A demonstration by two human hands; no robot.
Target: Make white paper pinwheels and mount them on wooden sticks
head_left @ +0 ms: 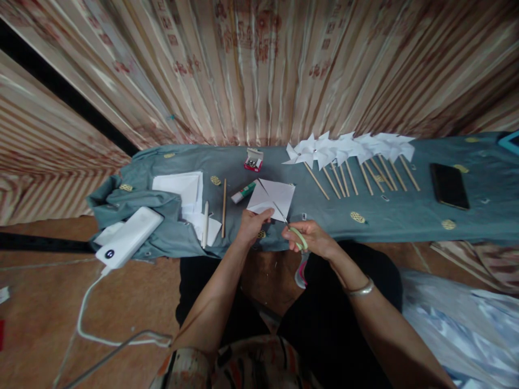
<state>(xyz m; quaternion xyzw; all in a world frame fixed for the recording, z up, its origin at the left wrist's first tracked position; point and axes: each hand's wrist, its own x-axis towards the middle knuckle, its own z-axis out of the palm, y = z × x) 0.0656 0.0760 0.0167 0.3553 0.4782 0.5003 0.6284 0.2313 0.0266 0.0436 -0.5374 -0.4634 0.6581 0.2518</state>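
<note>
My left hand (252, 225) pinches the near corner of a white paper square (272, 198) that lies over the front edge of the teal cloth (405, 213). My right hand (308, 237) is closed round green-handled scissors (294, 231), whose blades reach into the paper from its near right side. A cut line runs across the paper from its far left corner. A silver bangle sits on my right wrist.
Several white paper pinwheels on wooden sticks (352, 154) lie in a row at the back right. A black phone (448, 185) lies further right. A glue stick (244, 192), small red box (253, 160), wooden stick (224, 200), paper stack (182, 189) and white power bank (128, 236) are at left.
</note>
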